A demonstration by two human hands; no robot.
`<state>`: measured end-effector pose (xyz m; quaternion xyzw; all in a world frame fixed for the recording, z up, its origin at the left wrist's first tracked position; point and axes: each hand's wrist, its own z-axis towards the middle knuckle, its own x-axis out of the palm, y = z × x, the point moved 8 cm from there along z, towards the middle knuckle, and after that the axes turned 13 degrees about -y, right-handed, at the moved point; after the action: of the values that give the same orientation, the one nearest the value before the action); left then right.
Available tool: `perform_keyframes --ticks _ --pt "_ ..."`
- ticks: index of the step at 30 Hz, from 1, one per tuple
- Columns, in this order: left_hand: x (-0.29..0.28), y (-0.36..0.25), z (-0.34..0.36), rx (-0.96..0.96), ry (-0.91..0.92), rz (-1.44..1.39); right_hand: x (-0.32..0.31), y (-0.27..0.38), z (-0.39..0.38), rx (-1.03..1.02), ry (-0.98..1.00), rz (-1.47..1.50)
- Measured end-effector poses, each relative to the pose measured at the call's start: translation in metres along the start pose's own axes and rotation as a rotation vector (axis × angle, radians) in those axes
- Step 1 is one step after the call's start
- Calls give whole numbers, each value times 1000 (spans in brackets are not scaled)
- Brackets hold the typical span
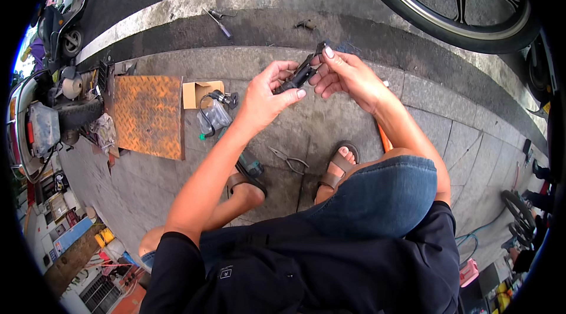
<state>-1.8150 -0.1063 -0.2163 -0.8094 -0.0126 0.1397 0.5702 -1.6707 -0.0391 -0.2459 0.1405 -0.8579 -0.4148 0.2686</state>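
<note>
Between my two hands, above the paving, is a slim black part (pixel 303 72) with a jointed or stepped shape; its exact kind cannot be made out. My left hand (pixel 263 95) is closed around its lower end, the thumb lying along it. With thumb and fingers, my right hand (pixel 349 76) pinches the upper end, which narrows to a small black tip. The fingers hide part of it. Below, on the paving between my sandalled feet, lie pliers (pixel 288 159) with their handles spread. A teal and black tool (pixel 252 164) rests beside my left foot.
To the left are a rusty orange tread plate (pixel 150 116), an opened cardboard box (pixel 191 96) and a clear plastic bag (pixel 216 116) next to a black cabled part. A screwdriver (pixel 223 27) lies ahead on the road. At far right stands a spoked motorcycle wheel (pixel 471 46).
</note>
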Motion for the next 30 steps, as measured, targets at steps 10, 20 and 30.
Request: perform_keyframes --ticks 10,20,30 --pt "0 -2 -2 67 26 52 -1 0 1 -39 -62 -39" --pt "2 -2 -6 40 -20 291 -3 -15 7 50 -85 -14" --pt "5 1 -4 -118 31 -142 -1 11 -11 -245 -20 23"
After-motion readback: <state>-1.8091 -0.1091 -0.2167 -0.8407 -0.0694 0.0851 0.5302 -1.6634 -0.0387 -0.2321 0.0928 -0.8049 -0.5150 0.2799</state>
